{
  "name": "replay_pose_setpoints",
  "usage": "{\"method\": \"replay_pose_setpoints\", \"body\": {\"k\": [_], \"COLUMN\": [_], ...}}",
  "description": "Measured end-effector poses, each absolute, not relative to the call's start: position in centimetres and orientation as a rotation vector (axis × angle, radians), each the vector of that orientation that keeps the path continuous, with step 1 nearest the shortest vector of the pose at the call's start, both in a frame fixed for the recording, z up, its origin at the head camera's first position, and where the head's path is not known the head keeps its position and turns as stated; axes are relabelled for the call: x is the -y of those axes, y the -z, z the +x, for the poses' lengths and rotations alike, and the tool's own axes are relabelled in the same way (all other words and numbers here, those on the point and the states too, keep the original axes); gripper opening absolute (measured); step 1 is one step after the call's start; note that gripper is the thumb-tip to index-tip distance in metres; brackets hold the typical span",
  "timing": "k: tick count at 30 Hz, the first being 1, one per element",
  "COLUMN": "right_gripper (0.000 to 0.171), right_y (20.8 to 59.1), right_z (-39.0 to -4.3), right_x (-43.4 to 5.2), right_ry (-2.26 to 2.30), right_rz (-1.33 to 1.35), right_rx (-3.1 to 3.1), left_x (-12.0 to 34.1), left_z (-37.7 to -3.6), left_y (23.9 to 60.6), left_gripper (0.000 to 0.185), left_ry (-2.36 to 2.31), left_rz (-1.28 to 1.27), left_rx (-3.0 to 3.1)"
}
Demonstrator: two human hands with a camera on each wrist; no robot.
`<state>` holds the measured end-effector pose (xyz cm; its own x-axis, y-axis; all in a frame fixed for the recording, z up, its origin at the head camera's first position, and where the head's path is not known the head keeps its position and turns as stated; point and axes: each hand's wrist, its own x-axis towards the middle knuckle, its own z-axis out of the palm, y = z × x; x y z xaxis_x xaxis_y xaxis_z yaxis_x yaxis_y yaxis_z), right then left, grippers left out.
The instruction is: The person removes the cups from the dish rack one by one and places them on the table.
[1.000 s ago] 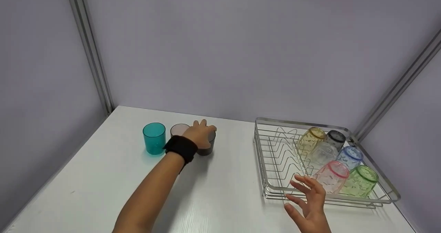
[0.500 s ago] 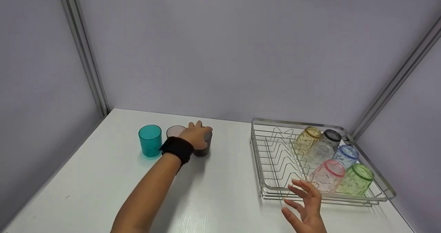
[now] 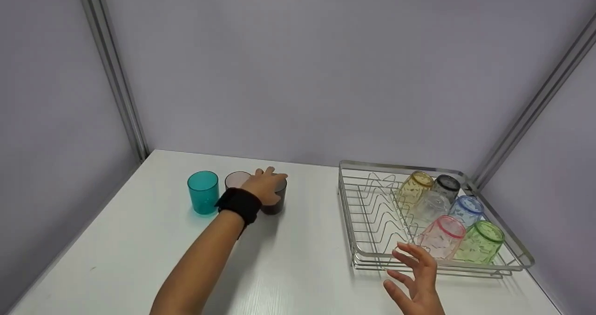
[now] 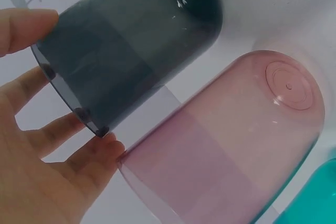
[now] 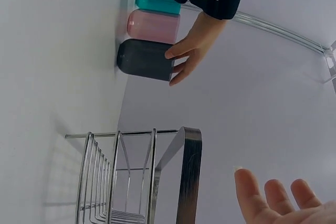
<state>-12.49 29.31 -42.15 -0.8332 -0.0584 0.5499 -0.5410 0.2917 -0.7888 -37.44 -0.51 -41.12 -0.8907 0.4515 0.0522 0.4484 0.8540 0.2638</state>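
Observation:
My left hand (image 3: 263,186) holds a dark grey see-through cup (image 4: 136,45) at its upper rim, thumb on one side and fingertips on the other. The cup stands upright on the white table. Close beside it is a pale pink cup (image 4: 226,140), partly hidden by the hand in the head view; my little finger is right at its rim. A teal cup (image 3: 204,196) stands at the left end of this row. My right hand (image 3: 418,280), fingers loosely bent and holding nothing, hovers by the near edge of a wire dish rack (image 3: 400,167).
Several coloured tumblers lean upside down in the rack's right half, among them a yellow one (image 3: 414,189), a pink one (image 3: 442,238) and a green one (image 3: 482,243). Bare wire dividers (image 3: 382,212) fill its left half. Pale partition walls (image 3: 298,73) close off the table's back and sides.
The head view has shifted slightly. My left hand stays at the dark grey cup's rim, and the right hand has barely moved.

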Motion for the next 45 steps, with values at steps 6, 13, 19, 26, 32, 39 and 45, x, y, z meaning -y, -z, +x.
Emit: {"method": "replay_pose_setpoints", "body": {"k": [6,13,19,26,32,39,45], "right_gripper": [0.077,0.077,0.076,0.072,0.069,0.067,0.067], "right_y": [42.2,42.4,42.3,41.9,40.7,37.2,35.8], "right_z": [-12.5,-12.9,-13.1,-13.3,-14.0,-16.0,-17.7], "right_x": [-29.0,-28.7,-28.7,-28.4,-28.4,-30.9,-35.1], "right_ry": [-1.577,-1.615,-1.569,-1.506,-1.384,-1.137,-1.071], "right_rz": [0.521,0.592,0.559,0.460,0.391,0.323,0.191], "right_rx": [2.167,2.159,2.204,2.316,2.462,2.573,2.641], "left_x": [1.0,2.1,2.6,4.0,5.3,6.0,6.4], "left_z": [-35.3,-30.9,-26.6,-22.4,-19.9,-18.4,-18.2], "left_y": [40.9,40.5,40.6,41.5,42.5,43.1,43.4], "left_gripper": [0.059,0.053,0.048,0.048,0.049,0.045,0.043], "left_ry": [-0.618,-0.940,-1.307,-1.580,-1.680,-1.670,-1.697], "left_rz": [0.856,1.007,1.114,1.038,0.981,0.907,0.863], "left_rx": [-3.073,-3.176,-3.050,-2.796,-2.684,-2.655,-2.628]}}
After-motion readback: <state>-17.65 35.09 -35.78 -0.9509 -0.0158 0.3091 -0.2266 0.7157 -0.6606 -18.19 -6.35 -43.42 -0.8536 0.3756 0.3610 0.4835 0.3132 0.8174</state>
